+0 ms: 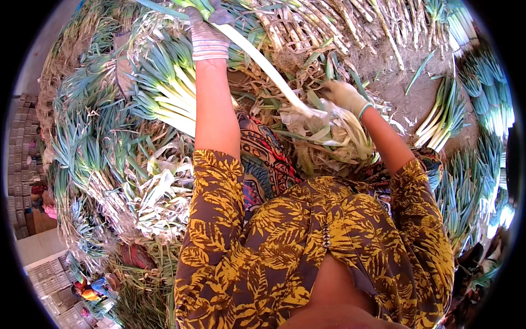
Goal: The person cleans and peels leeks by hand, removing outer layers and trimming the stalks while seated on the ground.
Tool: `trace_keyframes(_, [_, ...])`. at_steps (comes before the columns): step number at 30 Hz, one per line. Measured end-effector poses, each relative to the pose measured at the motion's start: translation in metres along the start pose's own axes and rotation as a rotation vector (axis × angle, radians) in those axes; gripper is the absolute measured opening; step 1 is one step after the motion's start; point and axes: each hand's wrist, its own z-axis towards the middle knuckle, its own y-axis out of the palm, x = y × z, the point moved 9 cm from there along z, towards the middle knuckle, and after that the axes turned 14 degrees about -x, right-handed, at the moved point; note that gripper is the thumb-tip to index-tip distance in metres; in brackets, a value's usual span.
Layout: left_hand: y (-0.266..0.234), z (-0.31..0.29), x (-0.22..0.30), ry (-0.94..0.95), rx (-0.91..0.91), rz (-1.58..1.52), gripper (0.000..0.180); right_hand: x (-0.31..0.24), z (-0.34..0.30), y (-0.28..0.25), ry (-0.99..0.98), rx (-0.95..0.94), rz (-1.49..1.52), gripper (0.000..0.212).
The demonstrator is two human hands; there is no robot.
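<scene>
The long green onion (268,66) slants across the upper middle of my view, its leafy end up at the gloved left hand (210,24) and its white base down at a heap of pale, papery peelings (339,137). I see that left hand closed around the stalk, near where white turns green. The gloved right hand (345,97) is just beside the base, over the peelings — its fingertips are partly hidden, so I can't tell whether they pinch anything.

Left of the left forearm (216,109) I have a fanned bunch of clean green onions (170,88). 1 smaller bunch (441,118) lies on the ground (397,93) to the right, apart from the right hand. Beyond the hands — at the top — lie brown-skinned onions (318,24). More husks (164,203) are piled leftward.
</scene>
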Motion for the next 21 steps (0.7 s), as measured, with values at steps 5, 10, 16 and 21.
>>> trace_keyframes(5, [-0.042,-0.013,0.033,0.213,0.314,0.298,0.058,-0.131,-0.039,-0.058,-0.628,-0.118,0.767,0.043])
trace_keyframes(10, [0.022,-0.024,-0.006,0.179,0.684,0.56,0.04,-0.088,-0.053,-0.022,-0.343,-0.109,1.071,0.046])
trace_keyframes(16, [-0.072,0.001,-0.073,-0.08,0.464,0.084,0.03,-0.121,-0.042,-0.077,-0.444,0.321,0.903,0.052])
trace_keyframes(21, [-0.132,-0.014,-0.008,0.104,0.327,0.2,0.028,-0.156,-0.066,-0.06,-0.304,0.319,0.864,0.056])
